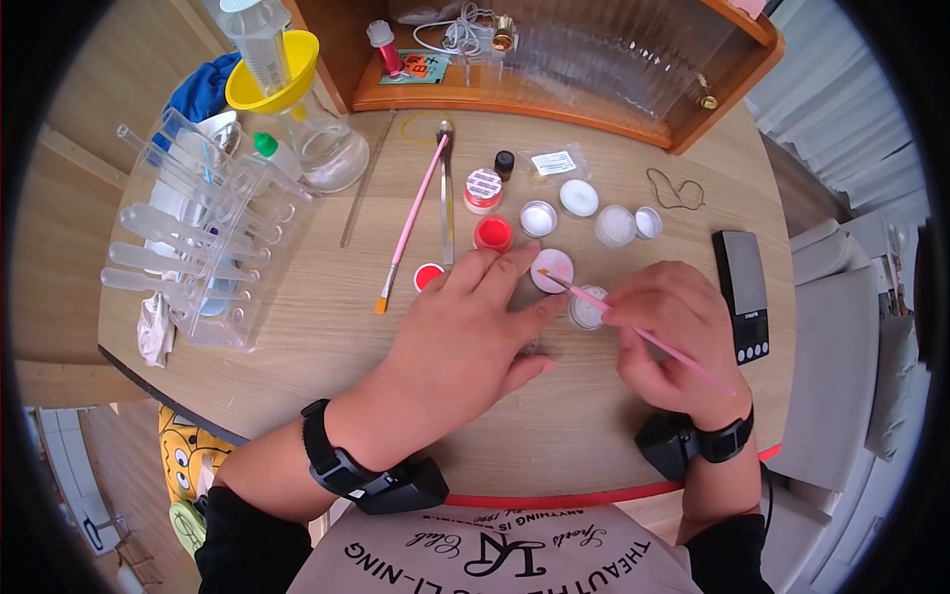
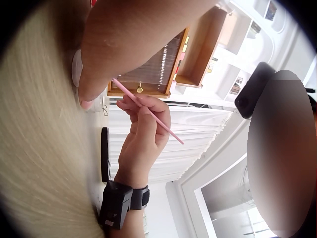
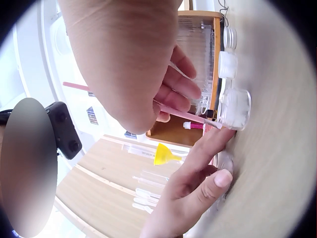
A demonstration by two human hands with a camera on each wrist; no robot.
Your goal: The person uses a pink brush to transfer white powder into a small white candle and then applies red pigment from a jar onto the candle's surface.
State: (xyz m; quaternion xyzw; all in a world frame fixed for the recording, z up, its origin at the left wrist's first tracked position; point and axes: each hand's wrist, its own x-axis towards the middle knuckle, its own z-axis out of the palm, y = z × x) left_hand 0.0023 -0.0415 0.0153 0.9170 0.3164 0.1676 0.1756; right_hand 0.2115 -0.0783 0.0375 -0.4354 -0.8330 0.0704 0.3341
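Near the left edge of the table [image 1: 554,445], a rack [image 1: 233,332] is keeping droppers [image 1: 148,259] tidy. Mid-table, the left hand [image 1: 465,322] is lying with fingers loosely spread beside a pale pink pot [image 1: 557,263], seemingly steadying it; apart from it, the right hand [image 1: 683,322] is pinching a pink brush [image 1: 588,297], probably for fine control, its tip pointing over that pot.

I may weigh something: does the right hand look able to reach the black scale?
Probably yes: nothing visible separates the right hand from the black scale beside it, though that hand holds a pink brush.
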